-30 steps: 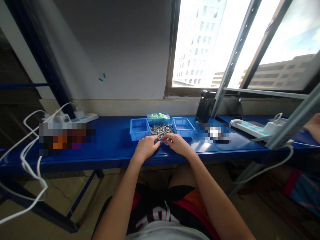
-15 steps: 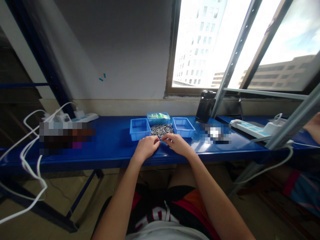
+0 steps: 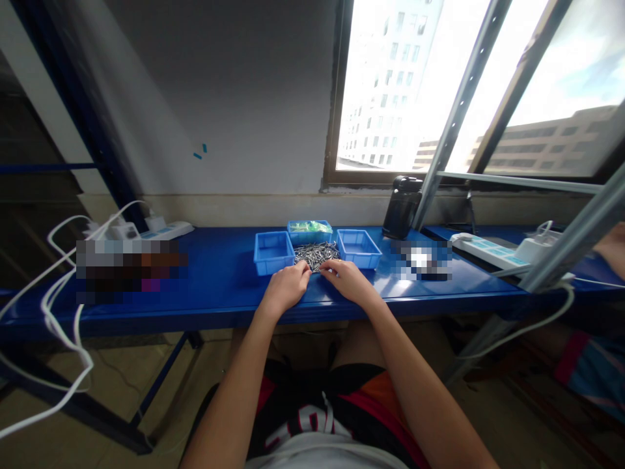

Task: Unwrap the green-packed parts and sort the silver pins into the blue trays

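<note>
A heap of small silvery metal pieces, like screws (image 3: 317, 253), lies on the blue table between two blue bins. My left hand (image 3: 287, 286) is at the near left edge of the heap, its fingers bent and pressed together. Facing it across a small gap, my right hand (image 3: 346, 281) has thumb and fingertips pinched at the heap's near right edge. Whatever the fingertips hold is too small to make out. Beside the heap stand the left blue bin (image 3: 274, 266) and the right blue bin (image 3: 359, 260); behind it, a third blue bin (image 3: 310, 238) contains green plastic bags (image 3: 309, 227).
A black container (image 3: 402, 207) stands by the window. White power strips lie at the left (image 3: 168, 231) and the right (image 3: 491, 252), with white cables hanging at the left. A metal post (image 3: 573, 218) rises at right, and another person's hand (image 3: 614, 251) shows beyond it.
My hands have drawn slightly apart, so the gap between the fingertips is wider. The bins and the heap stay in place.
</note>
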`<state>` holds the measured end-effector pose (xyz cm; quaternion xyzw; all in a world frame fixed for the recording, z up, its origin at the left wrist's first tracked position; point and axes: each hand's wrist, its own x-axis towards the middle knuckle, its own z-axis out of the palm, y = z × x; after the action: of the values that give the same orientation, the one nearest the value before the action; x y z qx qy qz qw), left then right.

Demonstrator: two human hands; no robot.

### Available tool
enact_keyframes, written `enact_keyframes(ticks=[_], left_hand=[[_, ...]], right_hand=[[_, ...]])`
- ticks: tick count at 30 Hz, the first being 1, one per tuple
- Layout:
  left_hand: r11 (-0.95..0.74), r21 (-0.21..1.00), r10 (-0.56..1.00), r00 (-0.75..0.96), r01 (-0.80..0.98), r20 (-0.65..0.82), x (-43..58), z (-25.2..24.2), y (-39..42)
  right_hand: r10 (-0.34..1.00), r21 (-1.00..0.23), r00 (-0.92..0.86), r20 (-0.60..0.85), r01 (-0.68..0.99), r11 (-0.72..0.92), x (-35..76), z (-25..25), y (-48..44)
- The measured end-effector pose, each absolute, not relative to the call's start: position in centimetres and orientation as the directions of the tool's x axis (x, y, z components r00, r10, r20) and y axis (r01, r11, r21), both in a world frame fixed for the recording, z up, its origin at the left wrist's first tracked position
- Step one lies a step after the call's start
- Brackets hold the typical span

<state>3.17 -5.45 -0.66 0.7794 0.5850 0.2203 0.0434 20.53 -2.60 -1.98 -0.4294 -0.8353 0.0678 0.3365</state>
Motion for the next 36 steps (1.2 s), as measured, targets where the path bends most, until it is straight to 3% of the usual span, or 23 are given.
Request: enact_keyframes(ticks=[10, 17, 36], left_hand=[[-0.411, 0.392, 0.896, 0.285, 0.823, 0.341, 3.03, -0.77, -5.46], [-0.456, 0.437, 0.877, 0.308, 0.775, 0.368, 3.04, -0.44, -5.58], [-0.463, 0.487, 0.877, 0.301, 0.741, 0.375, 3.11, -0.16, -5.77]], right_hand=[[0.749, -0.448, -0.451, 0.486, 0.607, 0.657, 20.27, -1.04, -3.39], [0.793, -0.437, -0.381, 0.474, 0.68, 0.588, 20.47, -1.36, -3.01], [0.732, -0.409, -0.481, 0.483, 0.615, 0.674, 20.49, -1.08, -3.37]])
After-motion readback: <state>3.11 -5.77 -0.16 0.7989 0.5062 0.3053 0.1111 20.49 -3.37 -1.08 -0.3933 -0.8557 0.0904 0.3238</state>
